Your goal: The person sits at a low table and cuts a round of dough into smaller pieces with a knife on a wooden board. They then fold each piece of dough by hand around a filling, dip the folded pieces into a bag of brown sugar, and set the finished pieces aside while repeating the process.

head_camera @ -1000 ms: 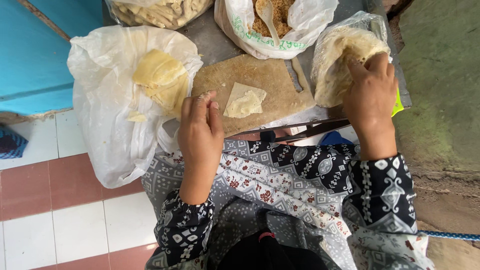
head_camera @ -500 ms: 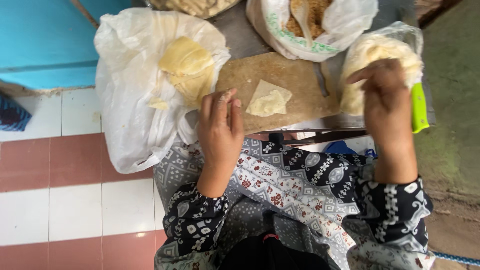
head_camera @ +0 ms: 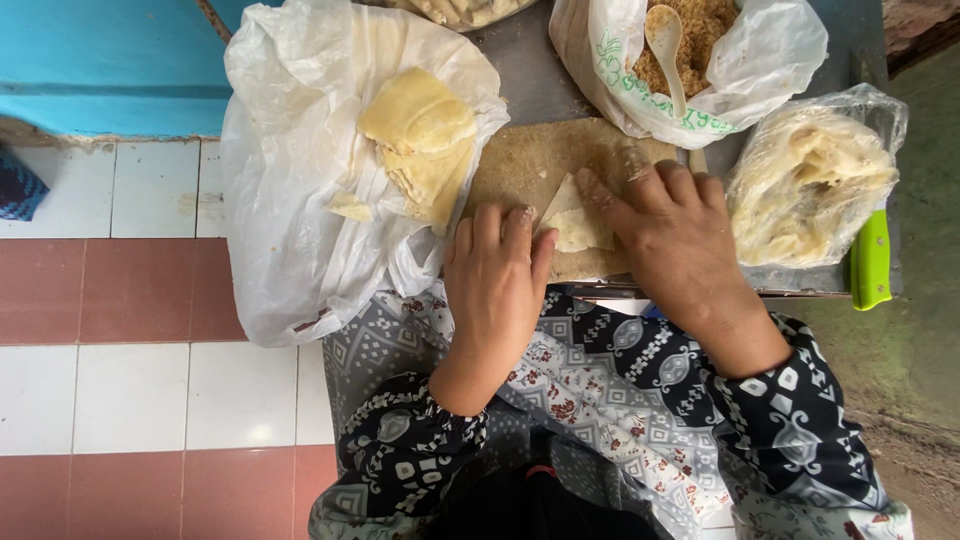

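Note:
A pale, thin dough sheet lies on a brown wooden board on my lap. My left hand rests flat at the board's near edge, its fingertips touching the sheet's left side. My right hand lies over the sheet's right side, fingers spread and pressing on it. Neither hand grips anything. To the left, a white plastic bag lies open with folded yellow pastries on it.
A clear bag of stacked dough sheets sits right of the board, a green handle beside it. A white bag of brown crumbly filling with a white spoon stands behind. Red and white floor tiles lie at left.
My right hand left the bag of dough sheets and came down onto the sheet on the board. My left hand shifted forward to touch the sheet. The camera view has drifted.

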`<action>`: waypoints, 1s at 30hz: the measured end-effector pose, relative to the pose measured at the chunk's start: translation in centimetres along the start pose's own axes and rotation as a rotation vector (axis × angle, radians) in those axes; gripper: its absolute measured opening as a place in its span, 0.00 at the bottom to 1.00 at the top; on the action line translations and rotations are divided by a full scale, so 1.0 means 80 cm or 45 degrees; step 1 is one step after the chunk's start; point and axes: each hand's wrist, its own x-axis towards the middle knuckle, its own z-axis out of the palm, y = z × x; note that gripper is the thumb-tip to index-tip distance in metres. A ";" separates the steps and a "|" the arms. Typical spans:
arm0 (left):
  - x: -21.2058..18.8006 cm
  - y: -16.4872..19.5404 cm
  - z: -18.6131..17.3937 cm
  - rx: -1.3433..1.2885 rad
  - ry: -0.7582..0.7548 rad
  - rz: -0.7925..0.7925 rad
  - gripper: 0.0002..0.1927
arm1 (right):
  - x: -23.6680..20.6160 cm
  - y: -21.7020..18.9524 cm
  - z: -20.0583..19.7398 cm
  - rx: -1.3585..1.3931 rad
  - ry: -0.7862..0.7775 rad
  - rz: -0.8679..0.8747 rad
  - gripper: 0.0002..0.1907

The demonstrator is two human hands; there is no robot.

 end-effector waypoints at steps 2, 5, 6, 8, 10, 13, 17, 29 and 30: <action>0.005 0.002 0.000 0.024 -0.045 -0.023 0.12 | 0.001 0.001 -0.004 -0.040 -0.034 0.019 0.32; 0.015 0.001 0.005 0.024 -0.150 -0.081 0.10 | 0.006 -0.004 -0.001 -0.044 0.016 -0.026 0.34; 0.018 0.000 0.008 0.014 -0.166 -0.079 0.09 | 0.008 -0.007 0.002 0.056 -0.016 -0.048 0.35; 0.025 -0.002 0.014 -0.004 -0.190 -0.071 0.07 | 0.010 -0.007 0.008 0.147 -0.020 -0.056 0.34; 0.028 -0.002 0.018 0.059 -0.194 -0.087 0.06 | 0.010 0.000 0.014 0.132 0.021 -0.026 0.32; 0.031 0.001 0.020 0.141 -0.191 -0.079 0.05 | 0.010 0.023 0.019 0.308 0.140 0.002 0.28; 0.030 0.012 0.024 0.313 -0.242 -0.113 0.06 | 0.019 0.051 0.028 0.590 0.530 0.357 0.18; 0.035 -0.009 0.010 -0.219 -0.422 -0.237 0.11 | 0.059 0.069 0.055 0.972 0.563 0.805 0.12; 0.034 -0.011 0.010 -0.224 -0.417 -0.234 0.11 | 0.057 0.074 0.052 0.890 0.623 0.762 0.10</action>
